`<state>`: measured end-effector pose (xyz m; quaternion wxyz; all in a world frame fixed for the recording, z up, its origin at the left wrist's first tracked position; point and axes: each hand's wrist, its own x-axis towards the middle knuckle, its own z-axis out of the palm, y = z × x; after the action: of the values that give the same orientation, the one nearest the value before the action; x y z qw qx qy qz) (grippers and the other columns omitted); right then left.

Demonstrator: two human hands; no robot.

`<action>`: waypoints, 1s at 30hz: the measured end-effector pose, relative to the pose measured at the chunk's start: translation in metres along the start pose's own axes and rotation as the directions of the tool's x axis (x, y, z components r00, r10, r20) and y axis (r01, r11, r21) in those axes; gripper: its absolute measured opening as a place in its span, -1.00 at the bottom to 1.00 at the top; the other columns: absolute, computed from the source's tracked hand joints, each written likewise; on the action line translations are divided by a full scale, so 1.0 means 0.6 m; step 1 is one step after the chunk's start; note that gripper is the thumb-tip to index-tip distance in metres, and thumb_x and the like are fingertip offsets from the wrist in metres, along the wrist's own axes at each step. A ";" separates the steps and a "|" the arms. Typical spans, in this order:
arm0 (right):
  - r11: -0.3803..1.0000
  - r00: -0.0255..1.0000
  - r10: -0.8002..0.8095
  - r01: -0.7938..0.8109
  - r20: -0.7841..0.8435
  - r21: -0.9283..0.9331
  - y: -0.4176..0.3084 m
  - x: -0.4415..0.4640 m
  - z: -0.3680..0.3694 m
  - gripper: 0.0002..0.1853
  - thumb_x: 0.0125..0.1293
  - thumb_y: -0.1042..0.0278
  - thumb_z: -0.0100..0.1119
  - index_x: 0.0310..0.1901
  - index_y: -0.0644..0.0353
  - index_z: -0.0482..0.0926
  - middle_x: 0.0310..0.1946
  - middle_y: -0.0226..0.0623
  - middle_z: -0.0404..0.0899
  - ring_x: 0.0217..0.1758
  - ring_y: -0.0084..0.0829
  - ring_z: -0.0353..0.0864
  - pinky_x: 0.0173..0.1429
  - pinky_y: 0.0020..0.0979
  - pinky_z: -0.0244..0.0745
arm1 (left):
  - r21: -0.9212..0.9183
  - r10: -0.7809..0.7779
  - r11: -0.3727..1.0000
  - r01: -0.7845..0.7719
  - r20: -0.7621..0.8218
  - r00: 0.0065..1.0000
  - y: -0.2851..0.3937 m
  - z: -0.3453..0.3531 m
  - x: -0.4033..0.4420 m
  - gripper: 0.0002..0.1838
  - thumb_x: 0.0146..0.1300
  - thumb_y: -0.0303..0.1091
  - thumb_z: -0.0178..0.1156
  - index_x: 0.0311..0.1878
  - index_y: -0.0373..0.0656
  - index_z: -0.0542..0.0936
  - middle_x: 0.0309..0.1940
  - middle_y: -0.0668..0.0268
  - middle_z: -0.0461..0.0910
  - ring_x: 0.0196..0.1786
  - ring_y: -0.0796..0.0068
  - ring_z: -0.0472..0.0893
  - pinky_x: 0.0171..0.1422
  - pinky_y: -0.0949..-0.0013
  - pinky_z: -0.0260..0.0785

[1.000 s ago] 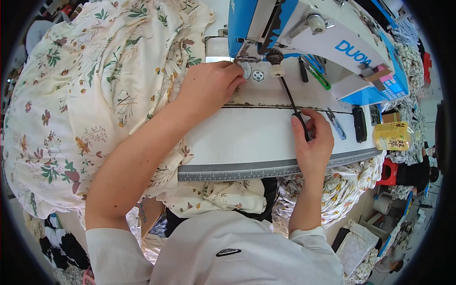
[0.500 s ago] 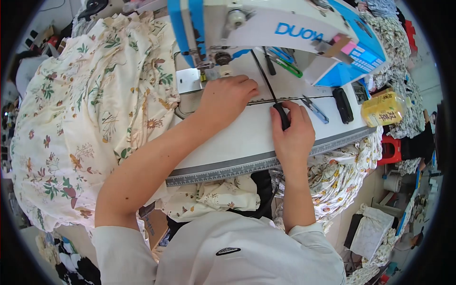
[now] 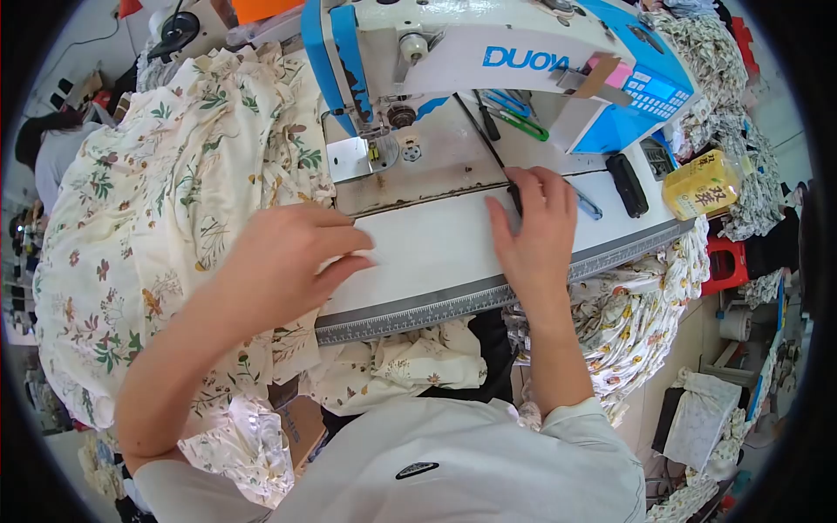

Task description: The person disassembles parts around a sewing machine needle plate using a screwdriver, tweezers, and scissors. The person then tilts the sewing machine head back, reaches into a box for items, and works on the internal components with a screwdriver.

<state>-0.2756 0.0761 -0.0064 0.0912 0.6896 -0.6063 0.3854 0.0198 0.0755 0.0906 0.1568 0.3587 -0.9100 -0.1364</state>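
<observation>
My left hand (image 3: pixel 292 257) hovers over the near left of the white table, beside the floral fabric (image 3: pixel 174 200). Its thumb and fingertips are close together, and anything between them is too small to make out. My right hand (image 3: pixel 536 227) rests at the handle of a long black screwdriver (image 3: pixel 479 131), its fingers spread over the handle. The screwdriver's shaft points up toward the sewing machine (image 3: pixel 471 57). Below the machine head, the needle area (image 3: pixel 381 152) and a small round plate (image 3: pixel 410 150) are visible.
Right of my right hand lie blue snips (image 3: pixel 586 202), a black case (image 3: pixel 626 185) and a yellow-labelled bottle (image 3: pixel 704 185). Green-handled snips (image 3: pixel 523 125) sit under the machine arm. A ruler strip (image 3: pixel 418 318) edges the table. At far left is another person (image 3: pixel 65 152).
My left hand has left the needle area and moved down and left toward the fabric. My right hand's fingers have loosened around the screwdriver handle. The view has shifted.
</observation>
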 end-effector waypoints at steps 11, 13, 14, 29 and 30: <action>0.955 0.882 0.165 -0.030 0.442 -0.296 0.047 0.202 0.085 -0.67 0.44 0.04 0.35 -0.08 0.16 0.77 -0.11 -0.02 0.80 0.03 0.05 0.77 0.12 0.02 0.64 | 0.181 -0.315 0.930 0.320 -0.058 0.947 -0.200 -0.035 0.077 -0.84 0.39 -0.38 0.33 -0.07 -0.20 0.82 -0.25 0.10 0.80 -0.19 0.06 0.77 -0.01 0.08 0.61; 0.940 0.891 0.091 0.070 0.445 -0.333 0.048 0.212 0.113 -0.64 0.45 -0.01 0.33 -0.10 0.17 0.77 -0.15 -0.03 0.81 -0.03 0.04 0.79 0.08 0.01 0.65 | 0.090 -0.329 0.936 0.341 -0.128 0.936 -0.220 0.006 0.069 -0.82 0.40 -0.37 0.32 -0.03 -0.19 0.81 -0.24 0.13 0.81 -0.17 0.05 0.77 0.00 0.07 0.61; 0.943 0.892 0.113 0.043 0.438 -0.330 0.049 0.212 0.116 -0.64 0.46 -0.03 0.29 -0.09 0.14 0.78 -0.13 -0.03 0.81 0.00 0.03 0.79 0.10 0.01 0.66 | 0.094 -0.291 0.948 0.305 -0.136 0.947 -0.224 0.026 0.066 -0.81 0.41 -0.37 0.32 0.01 -0.16 0.79 -0.25 0.17 0.81 -0.13 0.06 0.76 0.01 0.05 0.60; 0.992 0.930 0.051 -0.005 0.365 -0.126 0.069 0.202 0.071 -0.66 0.46 0.09 0.29 -0.20 0.27 0.74 -0.40 -0.25 0.74 -0.32 -0.37 0.70 -0.12 -0.29 0.58 | 0.218 -0.026 0.975 0.054 -0.129 0.991 -0.235 0.067 0.059 -0.84 0.42 -0.36 0.32 -0.01 -0.12 0.75 -0.18 0.26 0.74 -0.04 0.12 0.71 0.04 0.06 0.58; 0.995 0.918 0.068 -0.033 0.389 -0.097 0.064 0.202 0.068 -0.67 0.45 0.09 0.29 -0.20 0.26 0.74 -0.38 -0.21 0.75 -0.28 -0.25 0.72 -0.09 -0.25 0.61 | 0.223 -0.030 0.973 0.058 -0.128 0.991 -0.234 0.066 0.061 -0.84 0.42 -0.36 0.31 -0.01 -0.12 0.75 -0.17 0.25 0.73 -0.04 0.13 0.71 0.05 0.07 0.58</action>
<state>-0.2973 -0.0505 0.0302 -0.0115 0.7321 -0.6465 0.2144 0.0652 -0.0436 0.0105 0.1683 0.4022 -0.8999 -0.0128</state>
